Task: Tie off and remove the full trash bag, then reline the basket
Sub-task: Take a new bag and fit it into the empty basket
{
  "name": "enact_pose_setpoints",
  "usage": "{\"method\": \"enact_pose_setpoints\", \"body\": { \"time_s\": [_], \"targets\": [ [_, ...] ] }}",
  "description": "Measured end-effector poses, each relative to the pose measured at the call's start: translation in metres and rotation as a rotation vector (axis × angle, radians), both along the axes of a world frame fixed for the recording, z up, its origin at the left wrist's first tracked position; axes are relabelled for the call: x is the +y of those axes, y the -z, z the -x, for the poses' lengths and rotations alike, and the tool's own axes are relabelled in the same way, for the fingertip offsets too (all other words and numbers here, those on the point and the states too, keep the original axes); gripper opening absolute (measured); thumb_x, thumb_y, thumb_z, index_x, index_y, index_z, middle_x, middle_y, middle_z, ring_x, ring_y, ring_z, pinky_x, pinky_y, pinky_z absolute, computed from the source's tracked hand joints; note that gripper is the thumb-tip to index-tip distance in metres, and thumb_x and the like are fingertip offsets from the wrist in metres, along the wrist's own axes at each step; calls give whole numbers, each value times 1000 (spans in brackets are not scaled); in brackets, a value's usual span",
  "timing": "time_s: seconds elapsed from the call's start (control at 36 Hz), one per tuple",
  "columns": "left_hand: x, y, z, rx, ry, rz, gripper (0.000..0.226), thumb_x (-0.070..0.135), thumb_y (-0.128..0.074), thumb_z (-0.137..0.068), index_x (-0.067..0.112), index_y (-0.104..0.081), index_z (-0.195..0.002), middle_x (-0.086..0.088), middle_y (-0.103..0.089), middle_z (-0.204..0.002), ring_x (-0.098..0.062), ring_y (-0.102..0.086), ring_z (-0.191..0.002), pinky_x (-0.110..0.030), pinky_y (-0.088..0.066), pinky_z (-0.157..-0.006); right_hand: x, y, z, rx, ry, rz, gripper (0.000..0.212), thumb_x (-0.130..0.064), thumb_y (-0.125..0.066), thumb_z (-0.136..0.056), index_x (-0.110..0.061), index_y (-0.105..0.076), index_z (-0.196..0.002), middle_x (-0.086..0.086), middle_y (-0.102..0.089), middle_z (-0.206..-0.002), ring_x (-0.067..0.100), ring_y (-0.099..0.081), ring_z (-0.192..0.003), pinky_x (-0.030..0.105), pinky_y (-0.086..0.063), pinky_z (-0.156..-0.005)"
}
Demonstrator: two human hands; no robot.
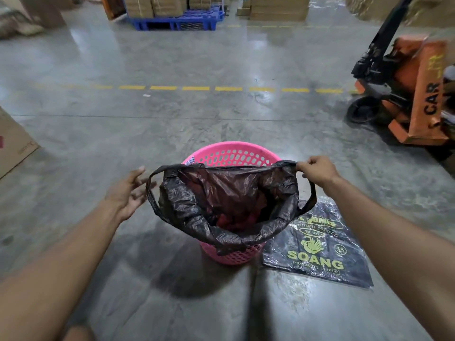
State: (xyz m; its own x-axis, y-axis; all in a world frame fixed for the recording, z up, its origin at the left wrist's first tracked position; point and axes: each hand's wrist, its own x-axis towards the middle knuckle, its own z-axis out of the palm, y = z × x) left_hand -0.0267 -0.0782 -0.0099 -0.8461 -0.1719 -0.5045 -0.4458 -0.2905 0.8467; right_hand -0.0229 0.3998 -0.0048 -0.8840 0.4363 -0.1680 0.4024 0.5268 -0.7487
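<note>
A pink perforated plastic basket (231, 155) stands on the concrete floor in front of me. A black trash bag (192, 212) sits in it with its mouth pulled open, red things showing inside. My right hand (317, 169) is closed on the bag's right handle loop and holds it up beside the rim. My left hand (130, 190) is spread open just left of the bag's left handle loop (150, 190), fingers apart, right beside the loop.
A flat pack of black bags (317, 252) printed "SOANG" lies on the floor right of the basket. An orange pallet jack (406, 94) stands at the right. A cardboard box (12, 143) sits at the left edge. Stacked cartons on a blue pallet (177, 22) are far back.
</note>
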Motion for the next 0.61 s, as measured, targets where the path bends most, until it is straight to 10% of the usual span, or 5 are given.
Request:
{"method": "enact_pose_setpoints", "body": {
  "time_s": [0.11,0.19,0.33,0.53,0.61],
  "targets": [
    [21,2,-4,463,69,617,15,27,-78,-86,19,-66,-87,12,-70,-75,-23,-61,-84,-18,-53,-69,-18,-14,-12,205,-256,-54,49,-47,-68,-67,-25,-62,-111,9,-51,-124,24,-62,-104,38,-53,-89],
    [48,-7,-10,688,334,1065,71,51,-89,-66,32,-59,-128,-2,-48,-126,-25,-57,-115,-38,-51,-99,-33,-16,-10,224,-502,-339,72,-56,-69,-64,-40,-54,-133,3,-39,-138,25,-58,-120,44,-49,-102],
    [88,-41,-2,758,373,1703,110,72,-78,-56,40,-31,-150,-12,-31,-145,-37,-35,-130,-54,-38,-103,-51,-10,5,202,-530,-488,36,-44,-71,-76,-32,-73,-110,4,-51,-134,25,-61,-116,45,-52,-98],
    [107,-35,31,657,756,1951,39,61,-66,-77,36,-70,-106,-2,-50,-130,-32,-36,-130,-53,-29,-108,-59,-4,16,302,-423,-421,10,-21,-70,-86,-17,-77,-91,6,-61,-102,28,-62,-100,39,-53,-87],
    [101,-26,42,687,731,1721,24,48,-56,-92,27,-64,-98,-4,-64,-103,-32,-54,-110,-46,-39,-92,-54,2,23,319,-347,-364,9,-23,-71,-88,-17,-77,-90,8,-61,-97,27,-64,-92,30,-46,-82]
  ]
}}
